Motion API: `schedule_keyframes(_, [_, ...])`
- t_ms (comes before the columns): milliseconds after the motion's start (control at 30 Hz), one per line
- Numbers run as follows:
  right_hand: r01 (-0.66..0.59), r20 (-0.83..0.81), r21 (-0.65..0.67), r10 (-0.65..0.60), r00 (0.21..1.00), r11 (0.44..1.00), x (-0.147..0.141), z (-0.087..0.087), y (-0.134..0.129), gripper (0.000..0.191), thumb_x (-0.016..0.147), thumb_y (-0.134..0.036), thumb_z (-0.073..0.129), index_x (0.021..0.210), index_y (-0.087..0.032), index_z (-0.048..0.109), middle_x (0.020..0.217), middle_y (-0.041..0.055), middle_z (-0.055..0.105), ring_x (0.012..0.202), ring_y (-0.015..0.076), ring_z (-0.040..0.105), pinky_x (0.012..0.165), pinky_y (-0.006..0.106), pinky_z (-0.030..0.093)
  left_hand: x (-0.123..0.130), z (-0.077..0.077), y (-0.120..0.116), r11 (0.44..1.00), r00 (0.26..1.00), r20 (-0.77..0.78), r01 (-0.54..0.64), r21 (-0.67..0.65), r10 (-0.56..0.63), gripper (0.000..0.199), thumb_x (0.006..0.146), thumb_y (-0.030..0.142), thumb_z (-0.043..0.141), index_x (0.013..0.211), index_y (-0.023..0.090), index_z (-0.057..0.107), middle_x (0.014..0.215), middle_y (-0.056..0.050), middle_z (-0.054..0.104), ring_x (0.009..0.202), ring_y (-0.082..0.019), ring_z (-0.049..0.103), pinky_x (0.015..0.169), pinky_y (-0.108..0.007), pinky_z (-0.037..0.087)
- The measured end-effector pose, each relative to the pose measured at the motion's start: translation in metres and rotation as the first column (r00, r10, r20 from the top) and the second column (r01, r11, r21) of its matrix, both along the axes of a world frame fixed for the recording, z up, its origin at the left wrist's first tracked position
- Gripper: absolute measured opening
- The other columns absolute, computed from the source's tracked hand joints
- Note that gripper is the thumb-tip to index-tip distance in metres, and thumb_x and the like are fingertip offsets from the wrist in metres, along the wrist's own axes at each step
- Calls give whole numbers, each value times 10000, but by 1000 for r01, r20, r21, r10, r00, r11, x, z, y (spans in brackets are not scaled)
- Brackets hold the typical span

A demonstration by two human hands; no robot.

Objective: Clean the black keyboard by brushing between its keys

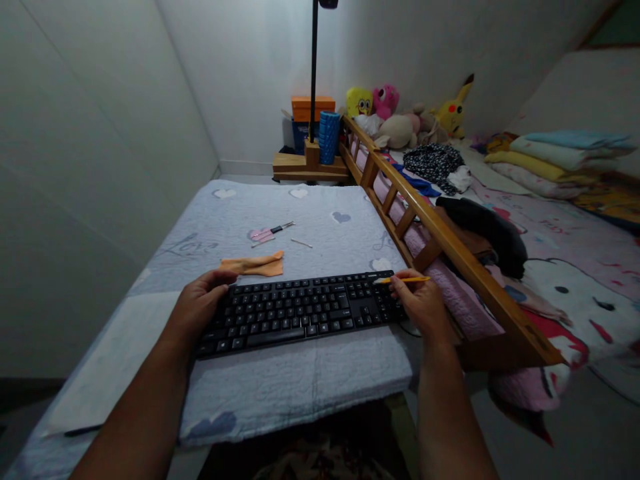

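Note:
A black keyboard (300, 310) lies at a slight slant on the cloth-covered table. My left hand (203, 300) grips its left end, thumb on the top edge. Over the number pad, my right hand (417, 300) pinches a small yellow brush (407, 279), its pale tip pointing left close to the keys. Behind the keyboard lies a folded orange cloth (255, 265). Farther back are a cotton swab (302, 243), another thin white stick (263, 243) and a slim tool with a black middle (277, 230), whose kind I cannot make out.
A wooden bed rail (425, 213) runs along the table's right side, near my right hand. Beyond it, the bed holds clothes, folded bedding (565, 157) and plush toys (397, 130). A black pole (314, 73) on a wooden base stands behind the table. White paper (120, 360) lies at left.

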State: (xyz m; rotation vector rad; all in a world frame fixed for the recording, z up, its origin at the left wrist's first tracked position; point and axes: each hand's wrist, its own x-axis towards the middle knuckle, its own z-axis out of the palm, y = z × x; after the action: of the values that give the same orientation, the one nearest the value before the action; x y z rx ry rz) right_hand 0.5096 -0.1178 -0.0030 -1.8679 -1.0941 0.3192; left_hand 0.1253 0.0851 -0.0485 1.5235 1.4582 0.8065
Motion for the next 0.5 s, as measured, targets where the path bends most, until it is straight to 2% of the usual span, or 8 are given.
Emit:
schedule_keyframes(133, [-23, 50, -30, 24, 998, 999, -5, -2, 2, 289, 883, -476, 592, 810, -216, 694, 750, 48, 741, 660, 218, 696, 630, 309, 495, 0, 1, -1, 1000, 1000, -7, -11, -14, 10, 347, 652, 375, 644, 955, 245, 753, 986, -32, 764, 898, -254, 674, 842, -348, 546])
schedule_keyframes(300, [-65, 110, -155, 83, 990, 986, 3, 5, -9, 302, 873, -460, 572, 720, -220, 673, 636, 30, 691, 609, 210, 659, 569, 292, 454, -1, 0, -1, 1000, 1000, -8, 1, -1, -1, 342, 659, 372, 642, 960, 255, 754, 981, -28, 762, 888, -251, 672, 818, -338, 547])
schedule_keyframes(400, [-118, 93, -231, 142, 985, 966, 8, 11, -19, 284, 858, -420, 577, 671, -220, 654, 593, 19, 663, 570, 196, 625, 538, 282, 430, -1, -1, -2, 1000, 1000, 3, 4, -4, -4, 345, 671, 379, 640, 973, 258, 751, 986, -25, 761, 888, -251, 670, 813, -338, 545])
schedule_keyframes(500, [-127, 59, -236, 145, 988, 963, 9, 15, -24, 274, 862, -399, 578, 668, -219, 645, 596, 15, 658, 574, 190, 620, 532, 276, 424, 0, 1, -3, 1000, 1000, 3, 0, -12, 0, 345, 669, 382, 638, 970, 253, 748, 974, -25, 759, 870, -248, 668, 804, -339, 543])
